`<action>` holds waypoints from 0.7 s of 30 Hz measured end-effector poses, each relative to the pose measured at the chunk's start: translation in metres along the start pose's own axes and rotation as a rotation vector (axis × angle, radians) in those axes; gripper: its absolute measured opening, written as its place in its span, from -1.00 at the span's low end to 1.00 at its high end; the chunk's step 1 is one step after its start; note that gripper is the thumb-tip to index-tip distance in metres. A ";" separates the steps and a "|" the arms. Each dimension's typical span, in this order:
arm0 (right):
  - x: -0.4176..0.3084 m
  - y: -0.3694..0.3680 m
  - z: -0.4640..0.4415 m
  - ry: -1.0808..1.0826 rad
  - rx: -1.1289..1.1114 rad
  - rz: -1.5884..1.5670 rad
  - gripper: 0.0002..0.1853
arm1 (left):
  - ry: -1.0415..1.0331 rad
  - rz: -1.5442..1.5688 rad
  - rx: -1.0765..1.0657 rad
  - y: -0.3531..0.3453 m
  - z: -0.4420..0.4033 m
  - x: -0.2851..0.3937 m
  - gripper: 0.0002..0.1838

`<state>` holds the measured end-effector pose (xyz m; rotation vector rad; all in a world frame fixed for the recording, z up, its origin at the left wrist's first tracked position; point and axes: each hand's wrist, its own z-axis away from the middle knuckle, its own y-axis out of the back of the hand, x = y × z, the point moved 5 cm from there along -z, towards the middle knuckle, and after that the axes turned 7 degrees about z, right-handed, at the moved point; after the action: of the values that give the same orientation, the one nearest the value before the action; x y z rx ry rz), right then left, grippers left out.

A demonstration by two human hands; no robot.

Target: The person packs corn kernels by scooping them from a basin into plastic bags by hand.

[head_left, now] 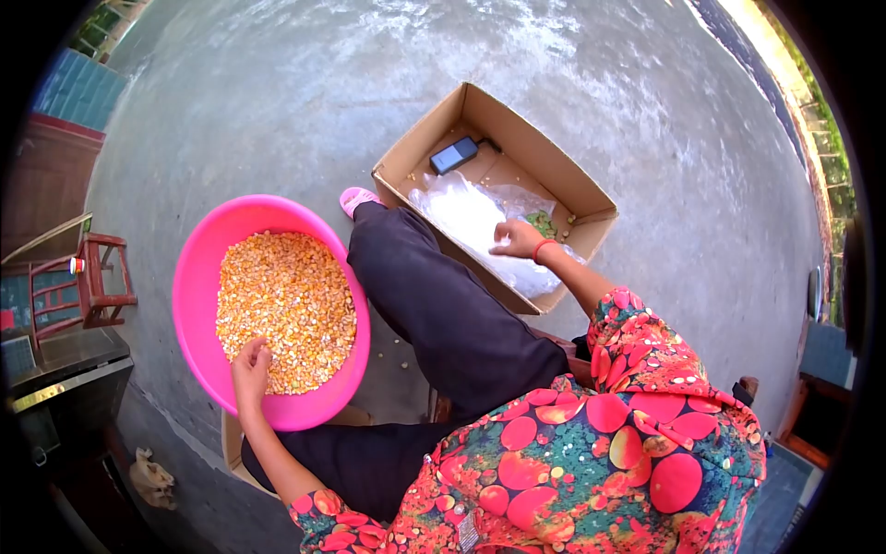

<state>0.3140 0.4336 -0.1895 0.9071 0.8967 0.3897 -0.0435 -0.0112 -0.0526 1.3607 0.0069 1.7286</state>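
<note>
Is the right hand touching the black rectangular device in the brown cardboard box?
Apart: the head view shows a gap, with whitish plastic between the right hand and the device.

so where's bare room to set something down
Widest: the concrete floor beyond the pink basin and cardboard box, then right of the box. Crowded: between basin and box, taken by a leg; the box's near side, with plastic and the right hand; the basin, with corn kernels and the left hand.

Single view from my head, facing forward and steeply down, my patterned shirt [554,462] close below, my left hand [250,371] and right hand [519,238] farther off, the grey floor [258,129] spreading wide beyond, black curving in at the corners
</note>
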 end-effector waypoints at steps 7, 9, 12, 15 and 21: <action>0.012 0.017 0.008 -0.132 -0.307 -0.665 -0.87 | -0.093 -0.029 0.011 0.002 0.002 -0.003 -0.72; 0.011 0.055 0.008 -0.221 -0.251 -0.975 -0.91 | -0.116 0.002 0.031 0.005 0.004 -0.006 -0.72; 0.015 0.100 0.010 -0.236 -0.218 -1.095 -0.97 | -0.109 0.014 0.032 0.008 0.006 -0.003 -0.72; 0.016 0.093 0.003 -0.238 -0.267 -0.950 -0.99 | -0.080 -0.039 0.019 0.010 0.000 -0.017 -0.71; -0.021 0.064 0.006 -0.113 -0.534 -0.493 -0.43 | -0.149 -0.002 0.041 0.013 0.001 -0.020 -0.71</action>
<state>0.3106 0.4540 -0.1255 0.2001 0.8227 0.1332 -0.0519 -0.0323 -0.0611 1.5167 -0.0405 1.6295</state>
